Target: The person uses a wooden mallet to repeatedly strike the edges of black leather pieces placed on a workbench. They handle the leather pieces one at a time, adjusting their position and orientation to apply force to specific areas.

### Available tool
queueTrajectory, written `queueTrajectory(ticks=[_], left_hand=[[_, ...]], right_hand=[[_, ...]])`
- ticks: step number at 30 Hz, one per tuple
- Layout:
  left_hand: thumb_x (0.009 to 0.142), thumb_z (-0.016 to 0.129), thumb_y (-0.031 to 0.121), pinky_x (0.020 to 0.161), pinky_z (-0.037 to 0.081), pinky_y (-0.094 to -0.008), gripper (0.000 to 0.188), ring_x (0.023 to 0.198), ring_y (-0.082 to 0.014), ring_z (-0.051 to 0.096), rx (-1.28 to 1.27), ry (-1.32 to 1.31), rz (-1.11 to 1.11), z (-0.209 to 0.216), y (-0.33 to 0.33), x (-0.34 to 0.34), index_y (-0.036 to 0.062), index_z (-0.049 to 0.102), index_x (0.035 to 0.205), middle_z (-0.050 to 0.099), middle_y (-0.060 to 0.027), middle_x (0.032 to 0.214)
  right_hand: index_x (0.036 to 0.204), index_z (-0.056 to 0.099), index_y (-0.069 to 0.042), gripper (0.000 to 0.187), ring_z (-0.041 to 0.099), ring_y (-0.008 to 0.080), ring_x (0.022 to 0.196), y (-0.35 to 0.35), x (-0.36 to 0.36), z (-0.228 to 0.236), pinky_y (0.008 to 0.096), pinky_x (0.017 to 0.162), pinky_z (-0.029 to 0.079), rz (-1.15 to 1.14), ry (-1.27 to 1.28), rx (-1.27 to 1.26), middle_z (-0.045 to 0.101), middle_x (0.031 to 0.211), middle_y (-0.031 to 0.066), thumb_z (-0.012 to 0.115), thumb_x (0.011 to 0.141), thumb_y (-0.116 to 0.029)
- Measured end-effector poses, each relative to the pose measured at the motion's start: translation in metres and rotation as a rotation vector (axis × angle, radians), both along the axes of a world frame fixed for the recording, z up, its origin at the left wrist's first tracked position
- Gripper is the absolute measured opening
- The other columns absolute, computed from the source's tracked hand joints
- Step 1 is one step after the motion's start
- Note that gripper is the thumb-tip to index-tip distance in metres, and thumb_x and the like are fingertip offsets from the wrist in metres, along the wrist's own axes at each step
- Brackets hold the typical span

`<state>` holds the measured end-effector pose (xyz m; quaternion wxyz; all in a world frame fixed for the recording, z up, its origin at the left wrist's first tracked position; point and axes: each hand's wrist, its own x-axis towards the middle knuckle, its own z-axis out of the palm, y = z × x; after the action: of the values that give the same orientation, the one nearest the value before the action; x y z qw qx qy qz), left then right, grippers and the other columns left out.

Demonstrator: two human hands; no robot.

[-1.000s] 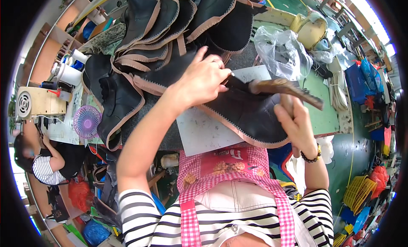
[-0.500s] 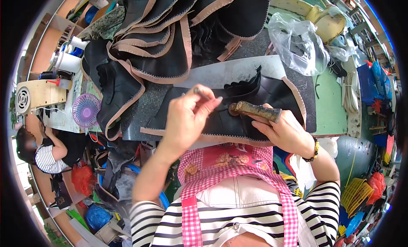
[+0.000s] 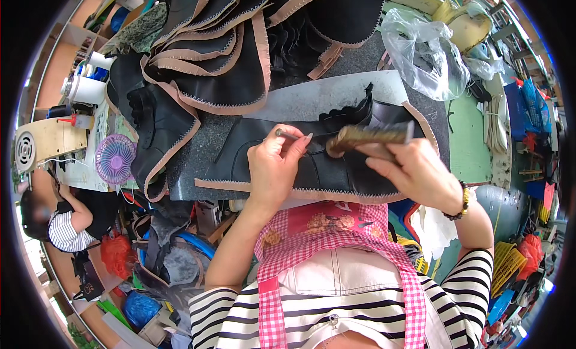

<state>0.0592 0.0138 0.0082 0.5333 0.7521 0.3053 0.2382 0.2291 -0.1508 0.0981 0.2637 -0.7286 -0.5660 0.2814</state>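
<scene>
A black leather piece (image 3: 264, 133) with a tan, zigzag-stitched border lies flat before me, with a scalloped black strip (image 3: 345, 117) standing up from it. My left hand (image 3: 273, 172) is over the middle of this piece, pinching a thin metal rod (image 3: 289, 135) between thumb and fingers. The rod's far end cannot be made out. To its right, my right hand (image 3: 414, 172) grips a worn brown hammer (image 3: 369, 138), which is smeared by motion. The hammer's rounded end points toward the rod, apart from it. My right fingers are partly hidden behind the hammer.
Under the leather are a pale grey sheet (image 3: 324, 92) and a dark speckled slab (image 3: 186, 160). Black leather pieces (image 3: 234, 79) are stacked at the far left, near a purple fan (image 3: 116, 160). A clear plastic bag (image 3: 423, 52) lies far right. Another person (image 3: 72, 220) sits at left.
My right hand and the hammer have shifted to the right, and the hammer is now blurred. My left hand has moved slightly right and nearer, still pinching the rod. The whole view has shifted a little.
</scene>
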Motion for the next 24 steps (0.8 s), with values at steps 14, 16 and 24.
queueTrajectory(ticks=[14, 16, 24], left_hand=[[0.089, 0.065, 0.005, 0.061, 0.054, -0.0227, 0.010, 0.068, -0.0100, 0.066, -0.091, -0.012, 0.031, 0.006, -0.001, 0.007, -0.0019, 0.058, 0.090, 0.067, -0.0067, 0.075], [0.089, 0.066, 0.006, 0.061, 0.054, -0.0225, 0.011, 0.068, -0.0097, 0.066, -0.085, 0.013, 0.027, 0.004, -0.001, 0.006, -0.0020, 0.058, 0.089, 0.067, -0.0067, 0.076], [0.085, 0.069, 0.005, 0.061, 0.053, -0.0269, 0.009, 0.068, -0.0125, 0.066, 0.285, 0.031, 0.020, -0.003, -0.006, 0.004, 0.0007, 0.062, 0.087, 0.068, -0.0056, 0.077]], right_hand=[[0.093, 0.059, 0.002, 0.018, 0.059, 0.0405, 0.063, -0.001, 0.006, -0.019, 0.0448, 0.057, 0.048, 0.043, -0.168, 0.055, 0.060, 0.067, 0.0216, 0.060, 0.089, -0.016], [0.091, 0.060, 0.001, 0.018, 0.059, 0.0411, 0.062, -0.002, 0.004, -0.024, 0.0445, 0.058, 0.048, 0.022, -0.141, 0.015, 0.059, 0.066, 0.0217, 0.061, 0.088, -0.016], [0.107, 0.061, 0.002, 0.024, 0.062, 0.0250, 0.067, 0.010, -0.013, 0.054, 0.0356, 0.063, 0.050, -0.199, -0.107, 0.571, 0.063, 0.077, 0.0137, 0.061, 0.088, -0.013]])
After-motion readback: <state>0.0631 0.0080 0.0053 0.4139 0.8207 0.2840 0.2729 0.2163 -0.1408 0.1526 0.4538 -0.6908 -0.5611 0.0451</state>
